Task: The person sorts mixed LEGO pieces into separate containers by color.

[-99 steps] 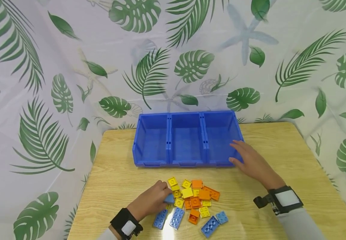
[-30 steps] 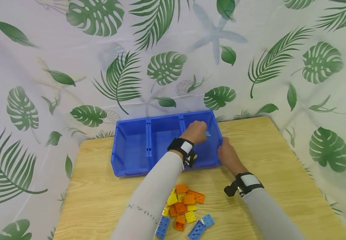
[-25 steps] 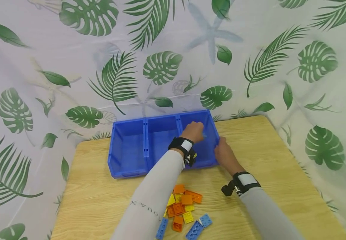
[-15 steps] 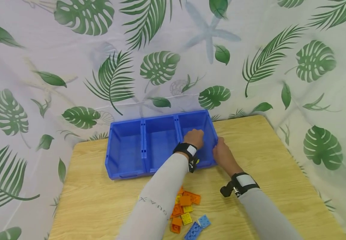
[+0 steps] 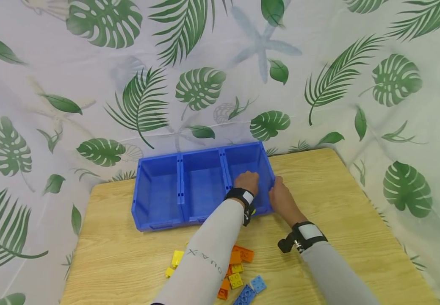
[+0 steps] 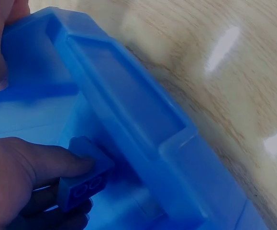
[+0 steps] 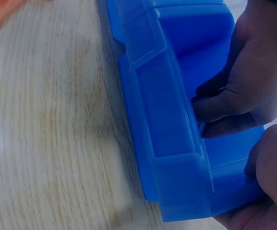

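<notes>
A: Leafy cloth (image 5: 204, 38) hung behind the table (image 5: 315, 169). Grip?
B: Left hand (image 5: 247, 182) pinched a blue brick (image 6: 93, 178) inside the right bin (image 5: 267, 169).
A: Right hand (image 5: 282, 197)?
B: Grasped that bin's outer wall.
A: Around?
B: Two more bins (image 5: 203, 182) stood alongside; loose bricks (image 5: 236, 280) lay in front, partly behind the left sleeve (image 5: 212, 250).

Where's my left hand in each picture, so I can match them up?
Head: left hand right of centre, inside the rightmost blue bin.
Left wrist: left hand lower left, pinching a blue brick.
Right wrist: left hand upper right.
Shared landmark: that bin, gripped by the right hand.
</notes>
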A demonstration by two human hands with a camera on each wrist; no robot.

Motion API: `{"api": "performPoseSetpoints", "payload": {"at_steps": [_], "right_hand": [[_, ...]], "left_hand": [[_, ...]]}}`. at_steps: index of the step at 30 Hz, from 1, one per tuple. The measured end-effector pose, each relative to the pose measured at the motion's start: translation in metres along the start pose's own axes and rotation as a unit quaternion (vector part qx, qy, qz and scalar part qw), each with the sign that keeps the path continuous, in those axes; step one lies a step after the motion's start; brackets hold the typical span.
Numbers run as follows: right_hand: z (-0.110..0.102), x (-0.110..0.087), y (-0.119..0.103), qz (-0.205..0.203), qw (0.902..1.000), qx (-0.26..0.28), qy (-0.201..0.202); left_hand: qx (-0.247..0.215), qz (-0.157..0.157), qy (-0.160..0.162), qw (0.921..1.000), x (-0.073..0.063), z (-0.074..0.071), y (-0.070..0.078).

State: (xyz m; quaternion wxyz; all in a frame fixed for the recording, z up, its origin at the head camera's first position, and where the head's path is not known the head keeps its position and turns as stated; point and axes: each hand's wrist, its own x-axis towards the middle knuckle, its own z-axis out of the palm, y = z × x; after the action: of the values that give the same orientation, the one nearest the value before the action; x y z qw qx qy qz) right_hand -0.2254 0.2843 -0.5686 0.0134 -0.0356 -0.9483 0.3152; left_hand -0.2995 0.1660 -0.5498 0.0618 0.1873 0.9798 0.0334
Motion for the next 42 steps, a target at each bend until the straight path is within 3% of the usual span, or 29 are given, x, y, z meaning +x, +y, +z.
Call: {"api": "performPoseSetpoints", "payload": {"at_steps": [7, 18, 23, 28, 34, 39, 42], "right_hand": [[0.003, 0.000, -0.002, -0.006, 1.0000, 0.000, 0.004], [0.007, -0.006, -0.003, -0.003, 1.0000, -0.005, -0.001], [0.006, -0.007, -0.004, -0.013, 0.9997, -0.010, 0.020], [0.004, -0.005, -0.004, -0.011, 0.9998, -0.010, 0.016], [0.005, -0.003, -0.001, 0.002, 0.9997, -0.017, 0.015], [0.005, -0.001, -0.002, -0.015, 0.9989, -0.035, 0.027], [0.004, 0.000, -0.003, -0.019, 0.9985, -0.041, 0.029]], "left_hand": [[-0.004, -0.016, -0.014, 0.9998, -0.002, 0.003, -0.003], [-0.004, -0.009, -0.044, 0.9990, -0.006, 0.010, -0.005], [-0.028, -0.020, -0.057, 0.9978, -0.002, 0.001, -0.004], [-0.040, -0.027, -0.072, 0.9962, 0.001, -0.009, -0.003], [-0.055, 0.000, -0.063, 0.9965, 0.003, -0.035, -0.006], [-0.079, 0.044, -0.030, 0.9954, -0.003, -0.073, -0.008], [-0.117, 0.072, -0.012, 0.9905, -0.014, -0.097, -0.008]]}}
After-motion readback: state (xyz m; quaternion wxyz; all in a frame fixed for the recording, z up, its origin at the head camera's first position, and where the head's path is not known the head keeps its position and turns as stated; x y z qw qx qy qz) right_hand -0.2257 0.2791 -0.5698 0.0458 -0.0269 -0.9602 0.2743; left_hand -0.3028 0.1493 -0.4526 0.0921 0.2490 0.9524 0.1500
